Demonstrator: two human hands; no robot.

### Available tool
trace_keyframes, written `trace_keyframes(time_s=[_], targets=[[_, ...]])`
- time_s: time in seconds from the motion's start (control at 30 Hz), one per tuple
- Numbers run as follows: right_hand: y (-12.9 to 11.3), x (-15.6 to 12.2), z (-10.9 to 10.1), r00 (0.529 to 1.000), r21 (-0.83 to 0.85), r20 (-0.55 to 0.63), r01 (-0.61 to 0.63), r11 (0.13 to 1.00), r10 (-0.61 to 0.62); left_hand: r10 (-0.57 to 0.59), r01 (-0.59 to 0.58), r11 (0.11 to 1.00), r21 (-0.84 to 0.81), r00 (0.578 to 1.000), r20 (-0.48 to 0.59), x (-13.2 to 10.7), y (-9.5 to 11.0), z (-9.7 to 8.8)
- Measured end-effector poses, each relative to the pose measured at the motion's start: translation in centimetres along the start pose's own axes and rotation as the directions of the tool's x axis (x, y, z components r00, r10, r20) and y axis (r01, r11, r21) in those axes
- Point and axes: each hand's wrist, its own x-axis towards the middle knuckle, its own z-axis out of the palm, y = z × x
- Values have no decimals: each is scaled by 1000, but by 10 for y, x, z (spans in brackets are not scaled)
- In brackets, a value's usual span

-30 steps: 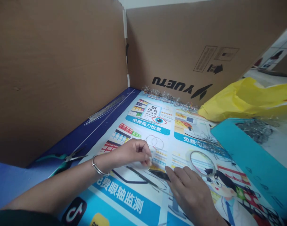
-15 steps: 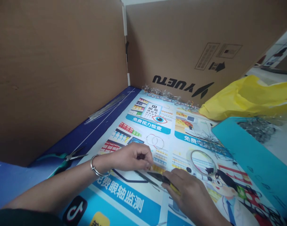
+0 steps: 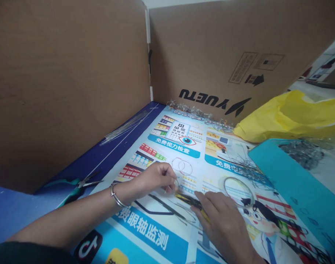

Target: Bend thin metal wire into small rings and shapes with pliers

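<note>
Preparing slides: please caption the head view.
Left hand pinching a thin wire near pliers held in the right hand, above a printed poster.

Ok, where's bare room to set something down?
Blue tabletop, lower left, bordered by the brown cardboard panel, teal-handled metal tool and left forearm. Crowded: around the yellow-and-black pliers in the right hand, and tangled silver wire, far right.

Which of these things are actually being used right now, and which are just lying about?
Seemingly in use:
- pliers, in the right hand
- thin wire, pinched in the left hand

Lying about, untouched:
- green-handled tool
- straight wires
- large ring
- tangled wires
- yellow sheeting, perhaps a bag
</note>
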Motion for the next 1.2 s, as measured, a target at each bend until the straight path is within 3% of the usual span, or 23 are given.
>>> trace_keyframes(time_s=[0.13,0.33,0.57,1.2], targets=[[-3,0,-7,993,-132,-66,90,987,-99,-5,-3,987,-160,999,-47,0,-5,5],[-6,-1,-11,979,-226,-48,182,957,-198,-69,53,953,-298,997,-43,-5,-10,17],[-6,-1,-11,973,-225,-37,213,951,-227,-153,132,941,-311,987,-45,-7,-8,22],[-7,-1,-9,974,-200,-41,209,957,-221,-151,135,948,-287,988,-34,-9,-7,24]])
